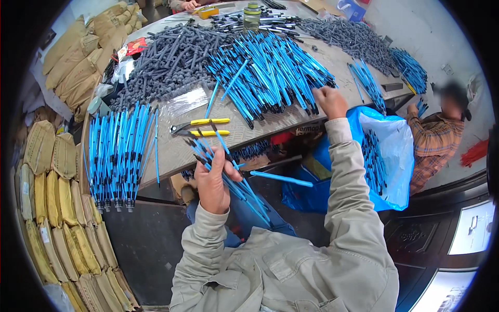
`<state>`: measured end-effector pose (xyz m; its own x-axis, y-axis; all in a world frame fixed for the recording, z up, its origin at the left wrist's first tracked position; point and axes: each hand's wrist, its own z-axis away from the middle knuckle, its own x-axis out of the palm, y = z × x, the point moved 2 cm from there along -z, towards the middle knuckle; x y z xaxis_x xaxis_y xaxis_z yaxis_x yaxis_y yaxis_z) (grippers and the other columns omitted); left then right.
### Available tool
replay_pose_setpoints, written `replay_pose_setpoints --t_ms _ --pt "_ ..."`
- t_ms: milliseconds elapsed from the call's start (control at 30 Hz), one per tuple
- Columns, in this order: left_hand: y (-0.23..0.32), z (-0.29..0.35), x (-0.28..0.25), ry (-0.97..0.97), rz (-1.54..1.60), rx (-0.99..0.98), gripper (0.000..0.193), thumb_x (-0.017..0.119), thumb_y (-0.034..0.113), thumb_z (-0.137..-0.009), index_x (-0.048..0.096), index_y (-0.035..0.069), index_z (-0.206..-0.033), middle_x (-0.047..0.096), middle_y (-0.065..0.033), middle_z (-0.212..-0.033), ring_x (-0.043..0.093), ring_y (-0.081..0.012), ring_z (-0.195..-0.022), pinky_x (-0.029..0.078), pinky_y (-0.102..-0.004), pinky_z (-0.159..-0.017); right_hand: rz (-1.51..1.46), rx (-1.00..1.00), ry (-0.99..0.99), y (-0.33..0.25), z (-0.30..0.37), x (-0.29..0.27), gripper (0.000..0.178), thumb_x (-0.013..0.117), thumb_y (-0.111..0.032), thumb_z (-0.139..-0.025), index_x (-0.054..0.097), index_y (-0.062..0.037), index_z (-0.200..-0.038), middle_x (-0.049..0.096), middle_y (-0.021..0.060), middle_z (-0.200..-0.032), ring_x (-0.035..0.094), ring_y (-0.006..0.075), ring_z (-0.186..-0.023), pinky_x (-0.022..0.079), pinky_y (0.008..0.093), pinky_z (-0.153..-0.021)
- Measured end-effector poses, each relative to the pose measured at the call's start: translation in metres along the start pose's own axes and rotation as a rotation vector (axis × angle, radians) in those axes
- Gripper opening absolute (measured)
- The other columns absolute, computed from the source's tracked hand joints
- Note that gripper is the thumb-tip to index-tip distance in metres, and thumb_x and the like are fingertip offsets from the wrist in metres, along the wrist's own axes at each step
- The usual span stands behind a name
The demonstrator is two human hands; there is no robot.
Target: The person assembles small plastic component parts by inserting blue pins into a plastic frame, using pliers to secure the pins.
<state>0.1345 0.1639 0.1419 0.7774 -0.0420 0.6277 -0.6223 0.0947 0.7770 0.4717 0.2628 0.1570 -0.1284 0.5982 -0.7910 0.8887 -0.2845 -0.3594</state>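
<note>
My left hand (212,182) is closed around a loose bunch of thin blue rods with black ends (243,193), tilted in front of my body. One more blue rod (280,178) juts out to the right beside this hand. At the right edge of a big heap of blue-and-black rods (270,73) is my right hand (330,102), its fingers curled in. Whatever it may hold is hidden by the fingers. Yellow-handled pliers (209,122) lie on the table just beyond my left hand.
Dark grey plastic pieces (166,62) are heaped behind the pliers. Blue rods in rows (117,156) overhang the table's left edge. A blue bag (403,200) holding rods stands below my right arm. Behind the heap is a bottle (251,18). Another person (436,132) sits at right.
</note>
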Motion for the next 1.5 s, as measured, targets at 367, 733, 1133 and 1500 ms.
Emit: replay_pose_setpoints --t_ms 367,733,1133,1500 --pt "0.004 0.026 0.01 -0.301 0.03 -0.275 0.029 0.041 0.031 -0.095 0.051 0.005 -0.101 0.062 -0.0187 -0.095 0.064 -0.0296 -0.088 0.052 -0.0399 -0.076 -0.563 -0.081 0.017 -0.02 0.007 0.006 0.017 0.06 -0.017 -0.081 0.057 -0.0022 -0.074 0.058 0.0136 -0.061 0.06 0.0229 -0.054 0.044 0.0323 -0.05" --pt "0.026 -0.015 0.0 0.028 -0.049 0.038 0.043 0.041 0.031 -0.095 0.041 -0.002 -0.123 0.058 -0.0223 -0.11 0.059 -0.0275 -0.101 0.048 -0.036 -0.085 -0.627 -0.543 -0.051 -0.088 0.184 -0.06 0.006 0.062 -0.003 -0.08 0.06 -0.0021 -0.086 0.054 0.0102 -0.061 0.052 0.0178 -0.046 0.039 0.0265 -0.044" --pt "0.037 -0.011 -0.027 0.191 0.033 0.239 0.017 0.056 0.011 -0.087 0.05 0.006 -0.102 0.049 -0.0019 -0.061 0.045 -0.0097 -0.049 0.037 -0.0265 -0.044 -0.842 -0.807 -0.34 -0.105 0.187 -0.051 0.005 0.061 -0.003 -0.079 0.061 -0.0013 -0.084 0.055 0.01 -0.063 0.055 0.0228 -0.049 0.042 0.0297 -0.046" --pt "0.065 0.033 0.001 -0.1 0.09 0.021 0.022 0.042 0.025 -0.095 0.05 0.006 -0.101 0.062 -0.0123 -0.08 0.064 -0.0269 -0.082 0.052 -0.0371 -0.071 -0.026 -0.235 -0.132 -0.091 -0.062 0.033 0.025 0.06 -0.033 -0.078 0.068 -0.0091 -0.081 0.065 0.0143 -0.077 0.062 0.0313 -0.072 0.048 0.0398 -0.063"
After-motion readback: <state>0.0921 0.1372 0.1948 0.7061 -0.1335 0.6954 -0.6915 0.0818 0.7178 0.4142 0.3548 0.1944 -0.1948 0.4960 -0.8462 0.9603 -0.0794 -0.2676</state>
